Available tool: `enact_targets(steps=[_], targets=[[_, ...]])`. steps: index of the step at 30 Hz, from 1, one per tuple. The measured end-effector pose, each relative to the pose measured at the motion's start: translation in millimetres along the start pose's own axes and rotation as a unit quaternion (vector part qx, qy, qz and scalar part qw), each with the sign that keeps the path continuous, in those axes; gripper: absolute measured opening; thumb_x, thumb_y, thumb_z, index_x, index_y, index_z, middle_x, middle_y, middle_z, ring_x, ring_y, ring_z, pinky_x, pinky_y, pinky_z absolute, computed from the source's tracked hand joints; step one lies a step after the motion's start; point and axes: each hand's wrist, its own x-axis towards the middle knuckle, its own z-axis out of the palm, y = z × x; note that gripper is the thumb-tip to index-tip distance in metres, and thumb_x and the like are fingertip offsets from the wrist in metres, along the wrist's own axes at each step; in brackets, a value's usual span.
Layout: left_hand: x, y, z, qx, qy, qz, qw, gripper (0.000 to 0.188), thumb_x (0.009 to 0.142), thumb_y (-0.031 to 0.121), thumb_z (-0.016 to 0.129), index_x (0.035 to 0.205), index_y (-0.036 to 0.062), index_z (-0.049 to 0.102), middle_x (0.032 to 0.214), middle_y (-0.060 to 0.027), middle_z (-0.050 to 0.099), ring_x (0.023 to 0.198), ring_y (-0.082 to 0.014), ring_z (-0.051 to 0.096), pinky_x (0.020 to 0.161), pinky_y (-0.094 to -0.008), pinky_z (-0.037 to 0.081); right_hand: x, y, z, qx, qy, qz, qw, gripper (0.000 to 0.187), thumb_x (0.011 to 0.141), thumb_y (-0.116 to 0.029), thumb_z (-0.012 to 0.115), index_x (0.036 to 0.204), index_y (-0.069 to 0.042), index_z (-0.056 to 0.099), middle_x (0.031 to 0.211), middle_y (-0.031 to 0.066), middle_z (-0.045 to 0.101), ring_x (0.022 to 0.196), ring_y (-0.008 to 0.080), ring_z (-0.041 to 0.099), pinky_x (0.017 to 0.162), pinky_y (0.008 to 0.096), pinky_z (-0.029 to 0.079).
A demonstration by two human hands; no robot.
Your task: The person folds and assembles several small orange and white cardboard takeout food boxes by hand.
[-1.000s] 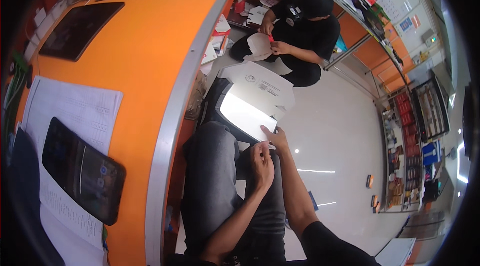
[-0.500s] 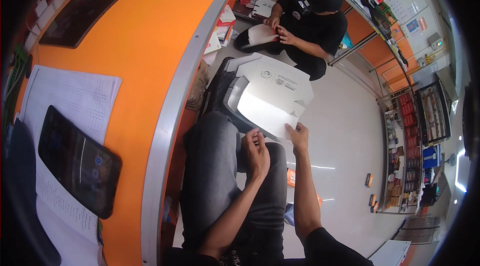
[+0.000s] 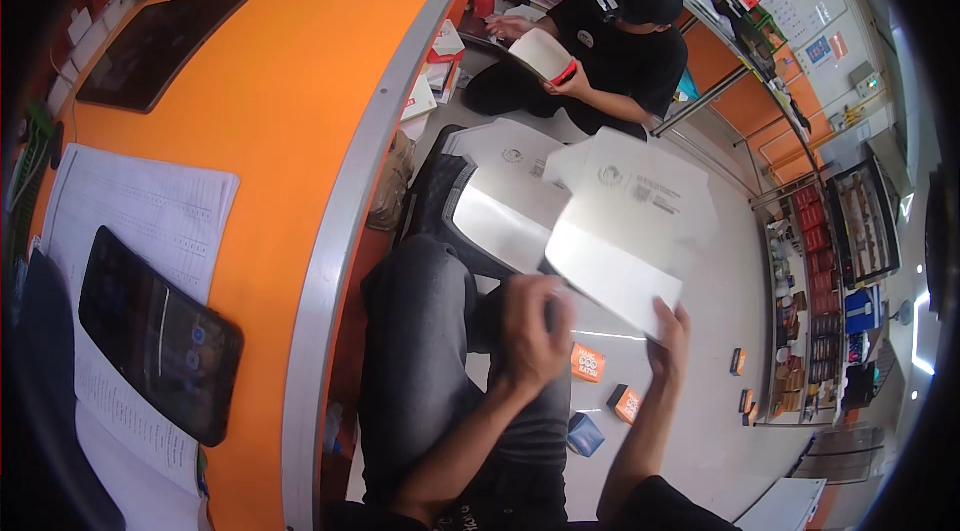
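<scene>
A white cardboard box blank (image 3: 625, 251) with a printed panel hangs to the right of my knees, and my right hand (image 3: 668, 341) is shut on its near right edge. My left hand (image 3: 538, 331) is near the blank's lower left corner, above my thigh; motion smears its fingers, which look curled. Whether it touches the cardboard I cannot make out. Another white box blank (image 3: 500, 206) lies on a black stand or crate (image 3: 435, 201) in front of my knees, partly covered by the lifted one.
Across from me, a seated person (image 3: 620, 56) in black holds a white and red paper box (image 3: 545, 56). To my left runs an orange counter (image 3: 300, 111) with a phone (image 3: 160, 336), papers and tablets. Small orange boxes (image 3: 588, 363) and a blue box (image 3: 584, 434) rest on the floor.
My right hand has lifted one blank off the stand and moved it right, revealing another beneath. My left hand has shifted slightly right. The other person's box is raised and turned.
</scene>
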Motion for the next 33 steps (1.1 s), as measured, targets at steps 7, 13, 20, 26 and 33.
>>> enact_targets(steps=[7, 13, 20, 26, 33], targets=[[-49.8, 31.7, 45.6, -0.025, -0.297, -0.029, 0.954, 0.065, 0.100, 0.043, 0.051, 0.140, -0.0059, 0.037, 0.130, -0.0302, 0.045, 0.120, -0.0452, 0.049, 0.101, -0.0487, 0.042, -95.1, -53.1, 21.8, -0.417, -0.128, -0.064, 0.897, 0.022, 0.087, -0.001, 0.061, 0.107, 0.004, 0.066, 0.109, 0.0117, 0.066, 0.094, 0.0242, 0.067, 0.083, 0.0364, 0.053], [-43.5, 67.9, 26.3, -0.010, -0.323, -0.099, 0.941, 0.056, 0.099, 0.034, 0.052, 0.130, -0.0118, 0.043, 0.115, -0.0326, 0.053, 0.106, -0.0473, 0.057, 0.088, -0.0515, 0.049, -131.8, -46.4, 46.6, -0.530, -0.156, -0.274, 0.787, 0.053, 0.076, 0.003, 0.063, 0.128, 0.005, 0.055, 0.126, 0.0219, 0.057, 0.108, 0.0411, 0.062, 0.097, 0.0429, 0.050], [-44.1, 101.6, 13.8, 0.125, -0.246, 0.049, 0.960, 0.072, 0.088, 0.048, 0.068, 0.122, -0.0122, 0.049, 0.120, -0.0304, 0.042, 0.109, -0.0443, 0.048, 0.088, -0.0501, 0.045, -172.8, -36.0, 26.0, -0.340, -0.050, -0.099, 0.934, 0.019, 0.086, -0.002, 0.060, 0.104, 0.006, 0.057, 0.087, 0.0122, 0.067, 0.079, 0.0235, 0.065, 0.072, 0.0331, 0.050], [-72.2, 41.0, 53.9, 0.101, -0.290, -0.008, 0.952, 0.089, 0.090, 0.051, 0.065, 0.140, -0.0139, 0.031, 0.120, -0.0318, 0.041, 0.110, -0.0433, 0.047, 0.093, -0.0479, 0.044, -143.7, -2.4, -10.5, -0.364, -0.107, 0.032, 0.925, 0.011, 0.089, -0.001, 0.053, 0.097, 0.007, 0.055, 0.084, 0.0087, 0.064, 0.078, 0.0128, 0.058, 0.068, 0.0295, 0.047], [-118.8, -50.9, 82.9, 0.023, -0.332, -0.132, 0.934, 0.080, 0.094, 0.036, 0.065, 0.148, -0.0060, 0.025, 0.112, -0.0265, 0.045, 0.105, -0.0371, 0.050, 0.092, -0.0444, 0.045, -121.4, 53.7, -6.3, -0.433, -0.170, -0.055, 0.884, 0.038, 0.079, 0.005, 0.055, 0.117, 0.008, 0.059, 0.115, 0.0256, 0.054, 0.103, 0.0418, 0.059, 0.082, 0.0417, 0.052]])
